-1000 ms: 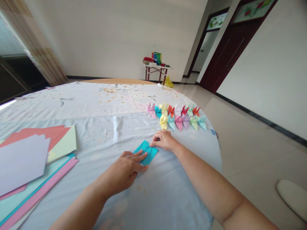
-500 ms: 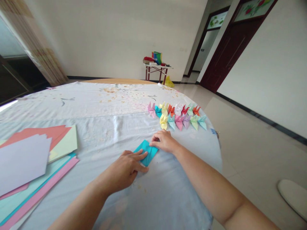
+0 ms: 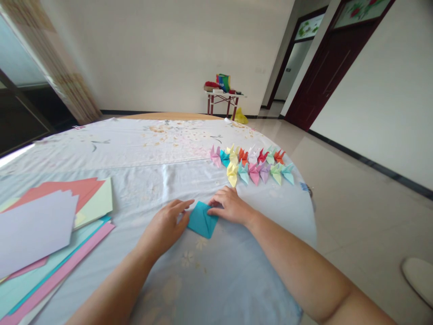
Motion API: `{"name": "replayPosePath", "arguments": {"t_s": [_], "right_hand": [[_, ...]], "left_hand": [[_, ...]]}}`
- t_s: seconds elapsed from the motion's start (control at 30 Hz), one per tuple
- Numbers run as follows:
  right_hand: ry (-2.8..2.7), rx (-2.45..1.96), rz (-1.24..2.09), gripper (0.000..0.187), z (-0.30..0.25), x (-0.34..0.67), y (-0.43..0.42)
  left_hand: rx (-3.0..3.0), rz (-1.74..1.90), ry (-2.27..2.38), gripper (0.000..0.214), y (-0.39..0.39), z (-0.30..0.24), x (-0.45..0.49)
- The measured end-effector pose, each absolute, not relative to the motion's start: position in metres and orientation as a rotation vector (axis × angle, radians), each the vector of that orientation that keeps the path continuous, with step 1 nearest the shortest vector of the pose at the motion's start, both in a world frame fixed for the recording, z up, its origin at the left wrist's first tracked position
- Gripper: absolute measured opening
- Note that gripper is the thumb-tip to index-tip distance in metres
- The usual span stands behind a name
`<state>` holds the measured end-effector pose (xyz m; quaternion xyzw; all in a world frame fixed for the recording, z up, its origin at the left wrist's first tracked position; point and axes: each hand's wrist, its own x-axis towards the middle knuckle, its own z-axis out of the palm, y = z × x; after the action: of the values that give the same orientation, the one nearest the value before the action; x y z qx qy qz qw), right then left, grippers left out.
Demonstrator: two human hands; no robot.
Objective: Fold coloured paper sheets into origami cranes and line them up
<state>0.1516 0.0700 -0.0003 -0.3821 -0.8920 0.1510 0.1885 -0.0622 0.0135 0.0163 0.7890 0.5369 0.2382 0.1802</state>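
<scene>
A small folded blue paper (image 3: 202, 221), roughly square with a crease across it, lies on the tablecloth between my hands. My right hand (image 3: 232, 206) pinches its upper right edge between thumb and fingers. At the paper's left corner, my left hand (image 3: 170, 223) rests with thumb and fingers apart, the thumb close to the edge; whether it touches is hard to tell. Beyond my right hand stand two rows of folded paper cranes (image 3: 253, 174) in several colours.
A stack of coloured paper sheets (image 3: 37, 230) lies on the left of the round table. The table's right edge curves past the cranes, with a pale round stool (image 3: 419, 275) on the floor there. A small side table (image 3: 225, 95) stands by the far wall.
My left hand has lifted off the blue paper and drawn back to its left side, fingers now apart. The paper has turned slightly, with my right hand still at its right edge.
</scene>
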Motion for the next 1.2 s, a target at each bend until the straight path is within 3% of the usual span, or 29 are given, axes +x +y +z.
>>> {"name": "replayPosePath", "arguments": {"t_s": [0.23,0.6,0.93,1.2], "right_hand": [[-2.520,-0.965,0.429,0.024,-0.002,0.144,0.071],[-2.542,-0.868,0.438,0.017,-0.002,0.145,0.071],[-2.564,-0.907,0.408,0.035,0.001,0.142,0.063],[-2.626,-0.826,0.497,0.019,0.004,0.139,0.061]], "left_hand": [[2.237,0.361,1.184,0.040,0.017,0.031,-0.085],[2.169,0.407,1.166,0.025,0.024,0.025,-0.088],[2.321,0.366,1.155,0.025,0.017,0.034,-0.082],[2.246,0.433,1.052,0.026,0.016,0.040,-0.075]]}}
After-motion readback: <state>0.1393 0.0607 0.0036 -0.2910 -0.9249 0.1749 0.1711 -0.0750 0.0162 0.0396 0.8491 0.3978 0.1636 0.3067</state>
